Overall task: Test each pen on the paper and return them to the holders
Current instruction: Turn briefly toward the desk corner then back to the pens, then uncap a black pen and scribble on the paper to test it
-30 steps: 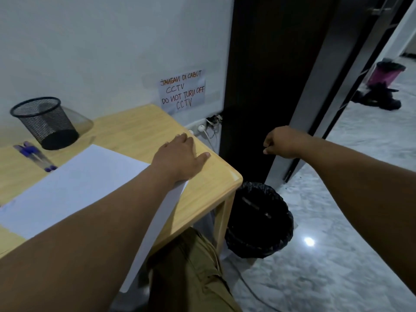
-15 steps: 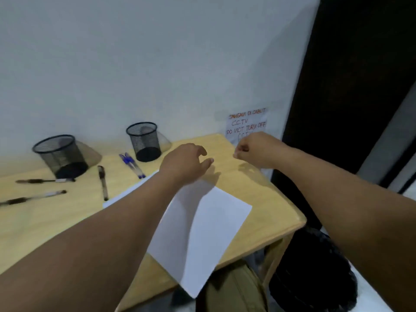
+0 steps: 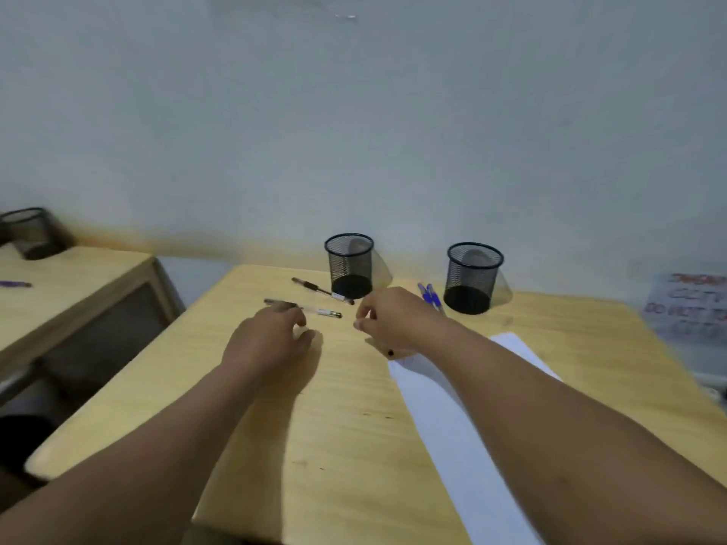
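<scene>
Two black mesh holders stand at the back of the wooden table (image 3: 334, 446): the left holder (image 3: 349, 265) and the right holder (image 3: 474, 281), both looking empty. One black pen (image 3: 314, 287) lies by the left holder and a second black pen (image 3: 322, 311) lies just in front of it. Blue pens (image 3: 430, 295) lie between the holders. A white paper (image 3: 452, 418) lies at the right, partly under my right arm. My left hand (image 3: 271, 340) hovers by the second black pen, fingers loosely apart and holding nothing. My right hand (image 3: 389, 320) is curled with fingertips together; a dark pen tip (image 3: 390, 352) shows beneath it.
A second wooden table (image 3: 71, 293) stands to the left across a gap, carrying another mesh holder (image 3: 29, 234) and a purple pen (image 3: 15, 284). A handwritten sign (image 3: 692, 304) hangs on the wall at the right. The wall runs right behind the holders.
The view has swung left from the table's right corner to its middle. Both hands have moved left off the paper and now sit near the black pens.
</scene>
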